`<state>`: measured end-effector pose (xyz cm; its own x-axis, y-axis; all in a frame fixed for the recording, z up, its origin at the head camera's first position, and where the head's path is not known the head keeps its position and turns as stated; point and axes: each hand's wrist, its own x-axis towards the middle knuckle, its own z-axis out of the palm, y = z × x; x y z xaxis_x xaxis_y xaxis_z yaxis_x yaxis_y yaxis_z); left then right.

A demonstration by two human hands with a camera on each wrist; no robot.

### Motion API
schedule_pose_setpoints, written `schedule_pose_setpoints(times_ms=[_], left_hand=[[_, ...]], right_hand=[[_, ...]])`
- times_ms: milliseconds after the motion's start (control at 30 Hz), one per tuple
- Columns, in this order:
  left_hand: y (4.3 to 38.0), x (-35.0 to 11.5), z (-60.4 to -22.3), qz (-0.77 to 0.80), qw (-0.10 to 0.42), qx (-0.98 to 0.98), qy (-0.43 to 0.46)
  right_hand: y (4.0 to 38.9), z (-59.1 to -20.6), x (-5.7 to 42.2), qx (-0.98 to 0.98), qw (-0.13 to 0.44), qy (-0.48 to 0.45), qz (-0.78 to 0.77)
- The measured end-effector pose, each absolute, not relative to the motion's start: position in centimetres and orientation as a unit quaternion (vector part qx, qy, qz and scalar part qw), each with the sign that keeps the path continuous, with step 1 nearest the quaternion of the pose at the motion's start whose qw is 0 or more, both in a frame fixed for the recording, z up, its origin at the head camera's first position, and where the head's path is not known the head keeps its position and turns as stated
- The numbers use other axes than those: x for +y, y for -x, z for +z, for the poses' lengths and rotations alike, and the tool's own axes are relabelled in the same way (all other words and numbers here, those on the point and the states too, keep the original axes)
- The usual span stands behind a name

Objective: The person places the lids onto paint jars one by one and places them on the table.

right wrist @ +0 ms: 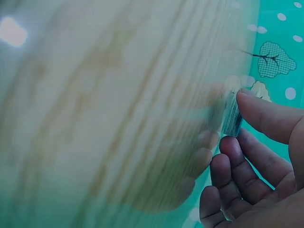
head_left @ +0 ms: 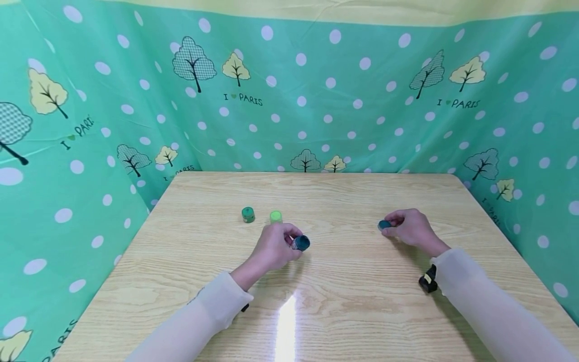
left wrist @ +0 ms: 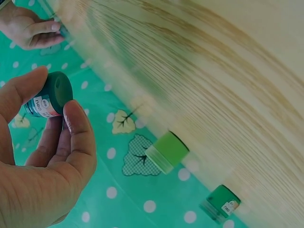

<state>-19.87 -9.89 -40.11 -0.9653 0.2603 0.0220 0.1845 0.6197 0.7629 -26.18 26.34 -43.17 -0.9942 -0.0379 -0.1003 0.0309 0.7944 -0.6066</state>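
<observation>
My left hand pinches a small dark teal paint jar between thumb and fingers, tilted above the table. A pale label with print and a band of screw thread show on its side in the left wrist view. Farther right, my right hand grips a flat round teal jar lid at its edge, low over the wood. Its ridged side faces the camera in the right wrist view. A light green jar stands just beyond the left hand, partly covered by it. Left of that one is a green jar.
Both jars stand on a light wooden table, which has a bright glare streak in front. A green dotted curtain with printed trees hangs behind and at both sides. A black wrist device sits at the right cuff.
</observation>
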Motion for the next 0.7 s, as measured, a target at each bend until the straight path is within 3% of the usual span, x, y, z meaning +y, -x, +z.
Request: schedule_pose_setpoints(times_ms=[700], left_hand=[[19.9, -10.3, -40.9, 0.419, 0.042, 0.899, -0.12]], right_hand=[[25.0, -42.4, 25.6, 0.939, 0.042, 0.009, -0.341]])
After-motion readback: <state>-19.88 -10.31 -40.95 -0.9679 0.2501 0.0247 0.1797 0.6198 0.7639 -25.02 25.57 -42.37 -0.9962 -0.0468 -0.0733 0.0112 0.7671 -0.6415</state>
